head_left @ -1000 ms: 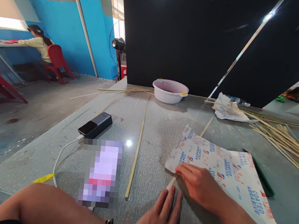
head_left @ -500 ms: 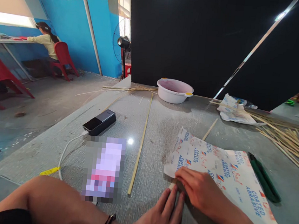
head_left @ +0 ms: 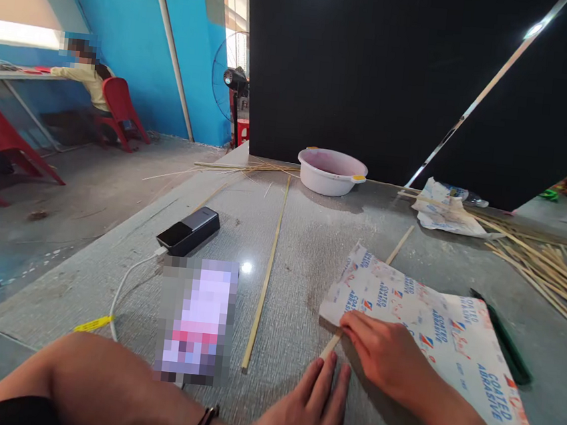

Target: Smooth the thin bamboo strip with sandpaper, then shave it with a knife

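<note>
Shift since the earlier frame: right hand (head_left: 380, 355) and printed paper (head_left: 452, 339) have slid slightly toward the right of the frame, baring more of the strip between the hands.
Grey board (head_left: 296, 294): spreads across the middle and bottom of the frame, giving the strips a flat backing.
Bundle of strips (head_left: 548, 271): lies at the right edge, off to the side of both hands.
Printed paper: lower right, draped across one thin strip (head_left: 401, 244); its "coated abrasive" lettering faces up, so the rough face is probably against the strip.
White basin (head_left: 321, 183): upper centre, near the black panel (head_left: 337, 71), well apart from the hands.
Left hand: flat at bottom centre, fingers (head_left: 321, 386) lightly spread over the strip's near end, gripping nothing; likely pinning it against sliding.
Right hand: fingers closed in a pinch on the paper's near edge, directly above the strip, likely keeping the sheet wrapped snugly on it.
Thin strip: runs diagonally from the left fingertips, under the paper, and out beyond its far edge.
Second strip (head_left: 266, 277): centre, apart from both hands.
</note>
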A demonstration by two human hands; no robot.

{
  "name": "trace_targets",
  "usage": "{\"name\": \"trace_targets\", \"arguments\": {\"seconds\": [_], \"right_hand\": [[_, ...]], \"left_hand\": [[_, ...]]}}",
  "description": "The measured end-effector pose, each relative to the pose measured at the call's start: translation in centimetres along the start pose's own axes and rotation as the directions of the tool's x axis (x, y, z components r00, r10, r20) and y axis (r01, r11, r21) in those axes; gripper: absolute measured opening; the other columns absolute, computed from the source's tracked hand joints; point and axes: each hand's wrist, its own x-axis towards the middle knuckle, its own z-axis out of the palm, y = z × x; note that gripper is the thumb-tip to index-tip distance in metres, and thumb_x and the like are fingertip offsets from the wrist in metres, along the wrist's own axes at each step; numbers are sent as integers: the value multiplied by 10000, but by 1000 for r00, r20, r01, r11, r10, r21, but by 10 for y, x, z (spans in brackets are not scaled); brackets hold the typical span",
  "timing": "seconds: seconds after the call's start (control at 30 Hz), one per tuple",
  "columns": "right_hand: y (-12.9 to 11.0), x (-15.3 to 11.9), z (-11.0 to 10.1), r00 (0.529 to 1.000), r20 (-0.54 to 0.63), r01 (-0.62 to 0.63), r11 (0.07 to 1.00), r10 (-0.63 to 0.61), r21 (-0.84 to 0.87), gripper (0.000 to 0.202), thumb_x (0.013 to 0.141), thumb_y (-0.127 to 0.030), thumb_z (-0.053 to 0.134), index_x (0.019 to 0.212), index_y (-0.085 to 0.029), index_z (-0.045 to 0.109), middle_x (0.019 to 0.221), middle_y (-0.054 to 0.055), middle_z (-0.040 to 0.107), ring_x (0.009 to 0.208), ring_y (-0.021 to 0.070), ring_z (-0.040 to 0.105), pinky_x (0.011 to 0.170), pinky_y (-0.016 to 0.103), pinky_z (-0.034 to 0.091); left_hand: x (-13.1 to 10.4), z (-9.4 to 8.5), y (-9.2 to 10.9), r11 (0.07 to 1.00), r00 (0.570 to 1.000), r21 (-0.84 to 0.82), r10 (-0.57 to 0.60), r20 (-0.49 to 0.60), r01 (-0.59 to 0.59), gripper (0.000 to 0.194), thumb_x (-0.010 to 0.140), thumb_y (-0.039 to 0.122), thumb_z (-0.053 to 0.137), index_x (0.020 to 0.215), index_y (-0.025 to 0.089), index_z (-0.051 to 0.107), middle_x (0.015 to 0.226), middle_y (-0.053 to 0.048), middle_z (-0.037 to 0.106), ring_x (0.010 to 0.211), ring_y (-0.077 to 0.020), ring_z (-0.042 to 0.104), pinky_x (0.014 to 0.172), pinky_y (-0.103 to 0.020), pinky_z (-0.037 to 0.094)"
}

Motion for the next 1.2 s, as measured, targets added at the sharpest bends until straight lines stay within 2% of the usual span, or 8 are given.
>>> {"name": "trace_targets", "arguments": {"seconds": [0.17,0.37,0.47,0.57,0.73,0.97,1.2], "right_hand": [[-1,-1,0,998,33,46,998,-44,-46,262,917,-25,451,1002,-214,612,894,52,740,752,220,718,640,322,395],[-12,-3,3,999,41,15,1000,-16,27,233,1045,-99,414,982,-219,604,901,50,734,780,226,737,668,331,421],[-8,-2,4,999,45,22,1000,-22,-6,237,976,-61,436,994,-217,613,917,57,738,786,240,739,659,343,423],[-1,-1,5,1000,13,7,999,-6,-48,265,929,-41,440,1016,-213,622,925,61,746,789,243,746,649,343,424],[8,0,7,999,-36,-23,998,21,-60,282,984,-50,403,1036,-204,633,943,68,757,819,249,762,670,339,440],[15,2,4,998,-52,-43,996,40,-75,251,1058,-110,409,999,-219,627,911,56,756,785,237,751,644,334,420],[23,4,3,996,-79,-58,995,51,-83,246,1088,-143,405,1015,-209,630,931,62,752,786,241,740,644,333,428]], "left_hand": [[1,-3,-2,1000,1000,0,3,-1,-3,609,1128,336,535,1710,265,369,1340,-129,776,1247,-287,747,1101,-438,497],[0,0,1,1000,1000,9,9,8,-9,645,1132,354,523,1730,231,314,1342,-160,767,1257,-299,744,1104,-447,514],[-1,4,4,1000,1000,-7,-8,2,8,676,1118,397,557,1722,217,313,1344,-159,764,1258,-307,740,1111,-461,518],[-2,8,8,999,998,-49,-16,58,19,702,1115,449,554,1723,220,288,1416,-170,727,1272,-303,729,1136,-468,510],[-3,16,16,995,994,-33,-95,-47,93,683,1102,448,581,1702,224,346,1410,-177,728,1269,-333,725,1123,-519,509],[-1,17,20,992,991,-9,-125,-39,124,665,1102,512,560,1680,247,363,1441,-160,715,1296,-321,712,1122,-504,509],[1,9,7,997,996,-13,-71,-56,70,635,1116,409,566,1696,252,361,1370,-138,757,1246,-302,741,1063,-472,535]]}}
